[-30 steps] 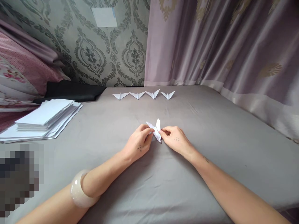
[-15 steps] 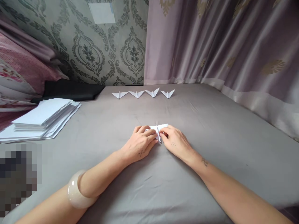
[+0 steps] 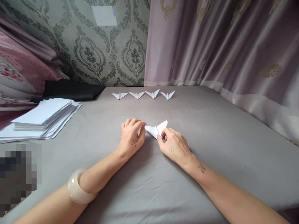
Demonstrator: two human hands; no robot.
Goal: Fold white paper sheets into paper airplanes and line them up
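Your left hand (image 3: 132, 133) has just drawn outward: half a second ago it lay over the middle of the folded paper (image 3: 152, 131), close beside your right hand (image 3: 175, 144), and now the centre and both wings show between them. Take the row of four paper shapes (image 3: 136, 95) as the landmark. The folded paper sits on your side of that row, well apart from it, toward the row's right-hand end, just above or on the grey cloth (image 3: 217, 137); you can't tell contact for sure from here. Your left thumb and fingers pinch around the outer end of the left wing, with a bit of white showing in the gap of the hand, though how firm that pinch is can't be seen. Your right thumb and forefinger grip the near, pointed end, and the right wing rises past them toward the row. A second ago the wings stood nearly together; now they spread wide, so the piece looks close in form to the four in the row, and I'd judge the shaping to be well along. The row itself hasn't changed, nor has the paper stack (image 3: 44, 112), to the left of the row and nearer you, or the black cloth (image 3: 74, 91), directly left of the row.
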